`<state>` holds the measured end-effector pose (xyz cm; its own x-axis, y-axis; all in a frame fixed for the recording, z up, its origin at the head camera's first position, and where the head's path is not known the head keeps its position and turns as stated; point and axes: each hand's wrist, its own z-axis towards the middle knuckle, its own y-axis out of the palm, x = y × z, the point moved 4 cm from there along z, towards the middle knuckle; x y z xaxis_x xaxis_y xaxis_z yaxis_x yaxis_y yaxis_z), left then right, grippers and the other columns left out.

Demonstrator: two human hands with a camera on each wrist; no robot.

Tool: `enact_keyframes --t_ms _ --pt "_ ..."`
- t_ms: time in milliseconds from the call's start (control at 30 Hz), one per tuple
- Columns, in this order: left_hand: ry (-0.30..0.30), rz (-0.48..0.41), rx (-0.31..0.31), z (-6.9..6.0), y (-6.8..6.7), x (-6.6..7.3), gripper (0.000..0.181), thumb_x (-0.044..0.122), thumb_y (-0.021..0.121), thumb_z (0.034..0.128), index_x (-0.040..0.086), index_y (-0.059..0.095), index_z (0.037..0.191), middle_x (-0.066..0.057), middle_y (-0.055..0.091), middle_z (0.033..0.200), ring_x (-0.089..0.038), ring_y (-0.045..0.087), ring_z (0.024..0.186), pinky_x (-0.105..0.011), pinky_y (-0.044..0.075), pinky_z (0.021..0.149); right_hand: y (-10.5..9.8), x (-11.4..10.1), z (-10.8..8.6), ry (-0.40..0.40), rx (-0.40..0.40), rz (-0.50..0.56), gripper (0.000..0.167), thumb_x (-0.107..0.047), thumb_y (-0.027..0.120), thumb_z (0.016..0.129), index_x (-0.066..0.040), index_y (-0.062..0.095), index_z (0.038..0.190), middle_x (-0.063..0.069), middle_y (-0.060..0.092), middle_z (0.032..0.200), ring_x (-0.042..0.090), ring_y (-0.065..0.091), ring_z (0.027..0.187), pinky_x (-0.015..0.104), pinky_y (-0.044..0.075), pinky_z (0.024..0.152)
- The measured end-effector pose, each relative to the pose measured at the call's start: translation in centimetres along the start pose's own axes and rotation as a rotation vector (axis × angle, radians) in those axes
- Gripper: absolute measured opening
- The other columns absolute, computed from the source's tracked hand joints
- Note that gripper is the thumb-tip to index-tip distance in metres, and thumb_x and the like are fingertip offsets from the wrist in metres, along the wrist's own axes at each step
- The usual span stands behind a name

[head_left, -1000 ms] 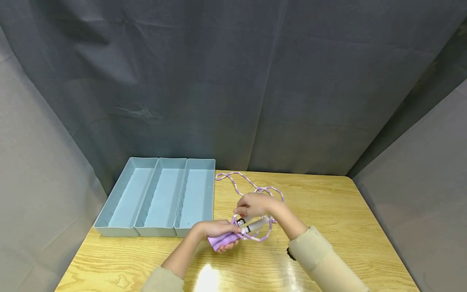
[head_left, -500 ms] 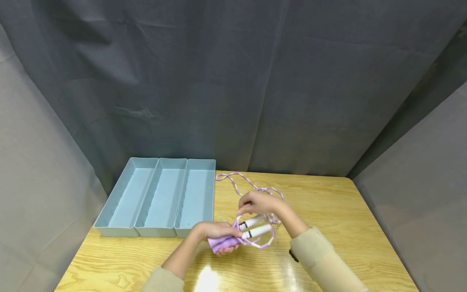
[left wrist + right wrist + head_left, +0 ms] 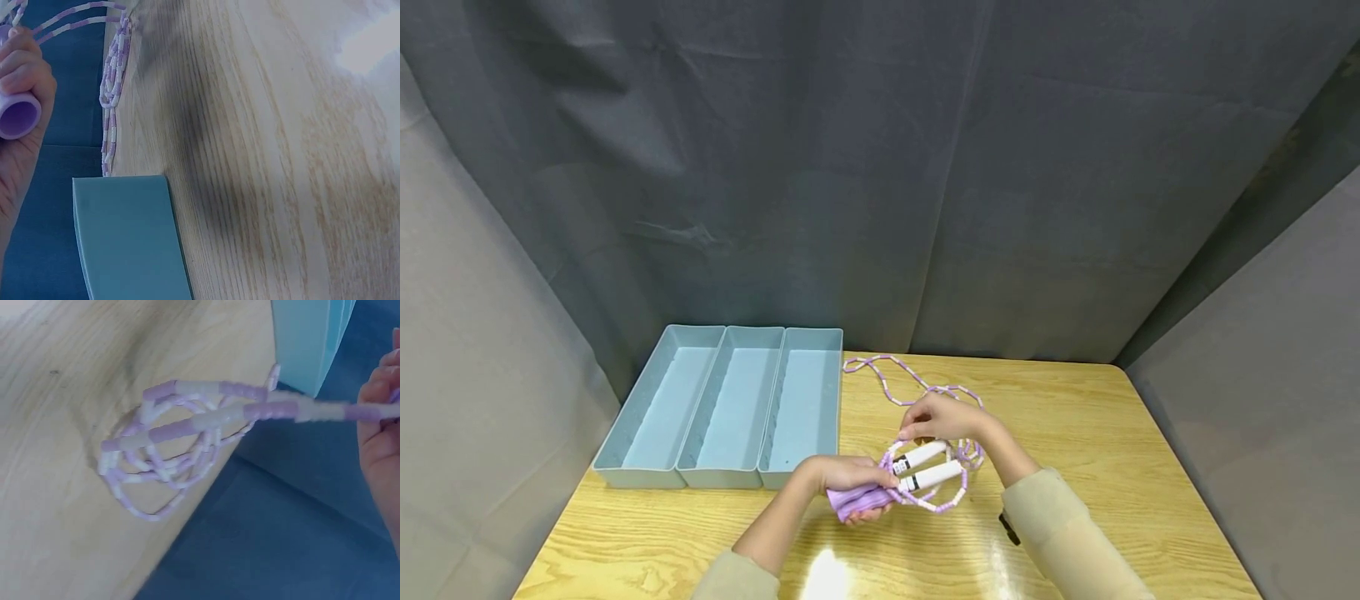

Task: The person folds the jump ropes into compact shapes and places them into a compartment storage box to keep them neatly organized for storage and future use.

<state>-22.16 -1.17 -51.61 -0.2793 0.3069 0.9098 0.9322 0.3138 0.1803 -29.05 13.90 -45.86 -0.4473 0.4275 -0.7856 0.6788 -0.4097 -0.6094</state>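
Taking the two handles as the middle of your clock, with twelve pointing away from you, the largest thing is the dark grey curtain, filling everything at twelve. Paler grey panels close off nine and three. Beneath your hands spreads the wooden table, its grain showing and a bright glare patch at seven. Three pale blue trays stand side by side at ten, long sides together, their near ends towards you. Next in size is your beaded skipping rope, in purple and white segments: one loop trails on the wood at twelve, just beside the rightmost tray, a tangle of coils lies at one, and a nearer loop curves round the white ends of the handles. Your beige sleeves come in from seven and four. Your left hand, at nine, grasps both handles together, thumb across the top. Your right hand, at one, pinches the rope above the handles. The handles have purple grips pointing to eight and white ends pointing to two, with black bands between. Smallest is a dark object under your right cuff, at four.
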Motion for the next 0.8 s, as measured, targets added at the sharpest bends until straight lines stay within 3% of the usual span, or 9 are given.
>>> enact_keyframes --t_ms 133,200,367,600,700,800 --pt "0.009 0.028 0.009 0.1 -0.3 0.1 0.043 0.038 0.04 0.0914 -0.003 0.05 0.081 -0.002 0.05 0.058 -0.011 0.047 0.045 -0.021 0.043 0.041 0.2 1.7 -0.4 0.033 0.062 0.124 0.017 -0.014 0.056 0.09 -0.002 0.068 0.085 0.001 0.059 0.069 0.006 0.05 0.061 0.019 0.045 0.056" --pt "0.013 0.032 0.003 0.1 -0.3 0.1 0.05 0.038 0.04 0.0916 -0.011 0.047 0.082 -0.002 0.05 0.058 -0.011 0.047 0.045 -0.022 0.043 0.041 0.3 2.4 -0.7 0.053 0.088 0.169 0.018 -0.013 0.056 0.09 0.0 0.067 0.086 -0.001 0.058 0.07 0.006 0.05 0.063 0.02 0.046 0.058" --pt "0.013 0.025 -0.015 0.1 -0.2 0.1 0.05 0.036 0.038 0.0927 -0.013 0.043 0.084 -0.002 0.049 0.058 -0.011 0.046 0.045 -0.022 0.042 0.041 0.7 3.3 -1.1 0.101 0.109 0.258 0.024 -0.018 0.056 0.091 0.004 0.066 0.089 -0.004 0.057 0.072 0.005 0.049 0.066 0.02 0.045 0.06" --pt "0.021 0.015 0.004 0.1 -0.2 0.2 0.042 0.037 0.038 0.0926 -0.003 0.049 0.083 -0.002 0.05 0.059 -0.01 0.047 0.045 -0.021 0.043 0.041 1.5 4.2 -1.3 0.094 0.113 0.394 0.031 -0.018 0.056 0.09 0.012 0.063 0.096 -0.004 0.064 0.081 0.005 0.056 0.069 0.018 0.048 0.059" --pt "0.042 0.001 0.014 0.1 -0.3 0.2 0.042 0.036 0.038 0.0924 -0.003 0.048 0.083 -0.001 0.05 0.057 -0.009 0.046 0.043 -0.021 0.042 0.039 2.0 4.3 -1.3 0.087 0.106 0.478 0.027 -0.016 0.055 0.091 0.008 0.065 0.094 -0.003 0.064 0.076 0.006 0.055 0.061 0.016 0.046 0.05" --pt "0.063 -0.014 0.014 0.1 -0.2 0.3 0.045 0.036 0.037 0.0923 -0.006 0.046 0.083 0.0 0.049 0.056 -0.008 0.044 0.042 -0.02 0.041 0.038 2.5 3.9 -1.4 0.068 0.105 0.567 0.018 -0.013 0.053 0.092 -0.007 0.069 0.089 -0.005 0.063 0.072 0.005 0.052 0.058 0.014 0.044 0.048"
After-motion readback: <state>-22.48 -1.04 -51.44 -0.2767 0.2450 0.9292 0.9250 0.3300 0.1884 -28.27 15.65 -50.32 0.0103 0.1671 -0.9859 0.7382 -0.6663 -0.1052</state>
